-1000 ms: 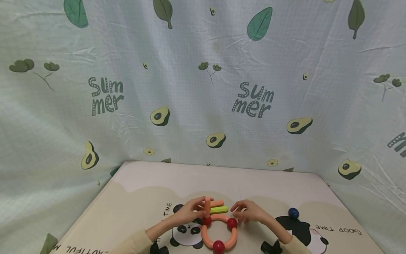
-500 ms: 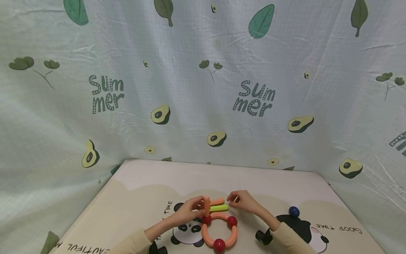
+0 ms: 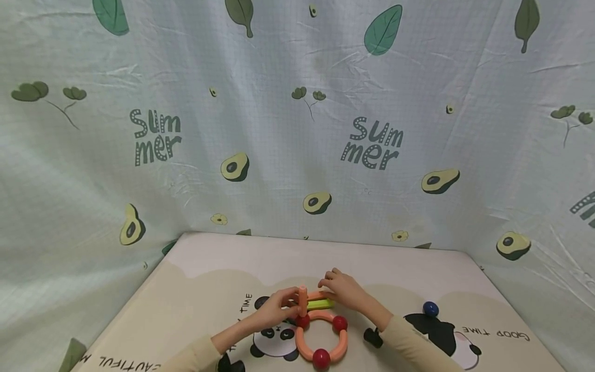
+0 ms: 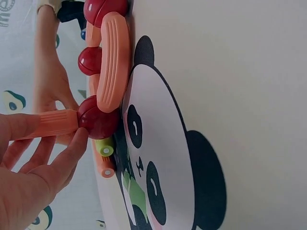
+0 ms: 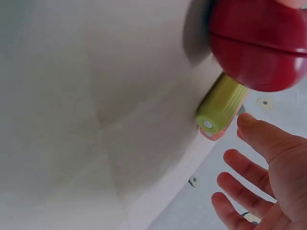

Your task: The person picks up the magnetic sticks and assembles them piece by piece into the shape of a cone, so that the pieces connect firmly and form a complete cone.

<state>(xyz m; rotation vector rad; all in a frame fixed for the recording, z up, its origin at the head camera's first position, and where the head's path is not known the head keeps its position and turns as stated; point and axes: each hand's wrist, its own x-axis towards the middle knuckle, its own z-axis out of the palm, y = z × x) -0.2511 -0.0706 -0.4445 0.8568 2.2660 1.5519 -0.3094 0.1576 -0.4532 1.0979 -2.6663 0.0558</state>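
A ring of curved orange rods [image 3: 343, 345] joined by three red balls lies on the mat. From its far left red ball [image 4: 98, 118] a straight orange rod [image 3: 303, 301] stands upright. My left hand [image 3: 275, 310] pinches that rod between thumb and fingers, a fingertip against the ball. Behind the ring, a yellow-green rod [image 5: 221, 106] and another orange rod [image 3: 317, 295] lie side by side. My right hand [image 3: 347, 292] is above the right ends of these two rods, fingers loosely spread and holding nothing in the right wrist view.
A dark blue ball [image 3: 431, 309] sits on the mat [image 3: 372, 263] to the right. Panda and cow figures and lettering are printed on the mat. A patterned curtain [image 3: 279, 129] hangs behind its far edge.
My right hand has moved left and away from me, from beside the ring's right red ball to above the loose rods. The left hand keeps its hold on the upright rod.
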